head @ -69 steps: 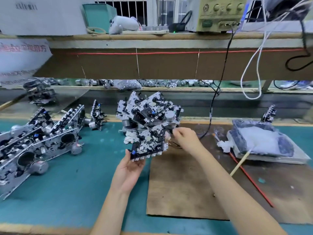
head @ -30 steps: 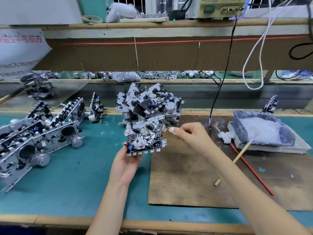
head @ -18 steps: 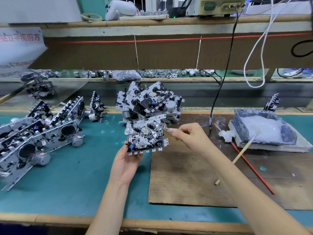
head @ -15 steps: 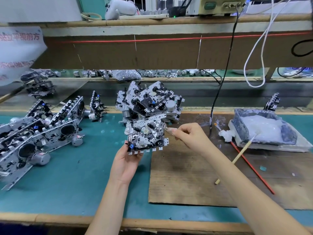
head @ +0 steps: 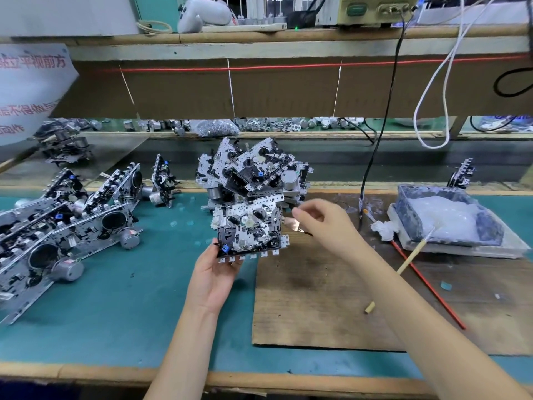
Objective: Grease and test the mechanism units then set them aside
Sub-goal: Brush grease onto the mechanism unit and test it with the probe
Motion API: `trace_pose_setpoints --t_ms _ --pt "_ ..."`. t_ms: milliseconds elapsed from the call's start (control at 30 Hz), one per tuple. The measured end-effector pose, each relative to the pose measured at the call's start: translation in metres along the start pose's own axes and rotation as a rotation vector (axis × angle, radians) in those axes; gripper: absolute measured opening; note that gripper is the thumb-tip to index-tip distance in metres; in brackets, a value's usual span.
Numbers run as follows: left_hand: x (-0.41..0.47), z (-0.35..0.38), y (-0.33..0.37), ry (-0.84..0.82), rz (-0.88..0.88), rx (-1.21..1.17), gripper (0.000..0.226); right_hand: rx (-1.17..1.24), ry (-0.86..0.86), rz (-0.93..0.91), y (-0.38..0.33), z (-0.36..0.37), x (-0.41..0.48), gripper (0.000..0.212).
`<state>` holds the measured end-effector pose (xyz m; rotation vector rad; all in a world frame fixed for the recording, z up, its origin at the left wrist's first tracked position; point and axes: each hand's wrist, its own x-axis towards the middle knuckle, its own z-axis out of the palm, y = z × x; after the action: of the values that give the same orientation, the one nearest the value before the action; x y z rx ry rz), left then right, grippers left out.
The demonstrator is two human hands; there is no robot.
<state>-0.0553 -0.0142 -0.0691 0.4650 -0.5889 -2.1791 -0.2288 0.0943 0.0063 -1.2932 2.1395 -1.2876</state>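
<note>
A teal-topped workbench (head: 115, 313) is overhung by a long wooden shelf (head: 259, 50), behind which a barred window (head: 261, 5) is seen.

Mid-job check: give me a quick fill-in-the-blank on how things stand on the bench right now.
1. The left hand holds one unit from ___.
2. The right hand has its fingertips at that unit's ___ edge.
3. The brush leans on the tray, in ___ hand.
4. The pile of units stands ___ the held one.

Missing words: below; right; neither; behind.
</note>
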Motion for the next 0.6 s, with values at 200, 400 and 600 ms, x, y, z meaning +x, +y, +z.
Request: trace_pose_setpoints --t_ms 200,400,600 --pt "-0.003 0.004 -0.001 -0.070 0.071 0.198 0.020 -0.645 -0.108 -0.416 -0.031 0.007 -0.004 0.105" --pt "-0.001 0.002 -0.003 -0.115 0.090 0.300 0.029 -1.047 -0.217 -0.489 -0.046 0.036 -0.001 0.123" --pt "-0.002 0.005 -0.005 -0.094 0.102 0.319 0.031 -1.073 -0.236 -0.480 -0.043 0.041 0.003 0.111"
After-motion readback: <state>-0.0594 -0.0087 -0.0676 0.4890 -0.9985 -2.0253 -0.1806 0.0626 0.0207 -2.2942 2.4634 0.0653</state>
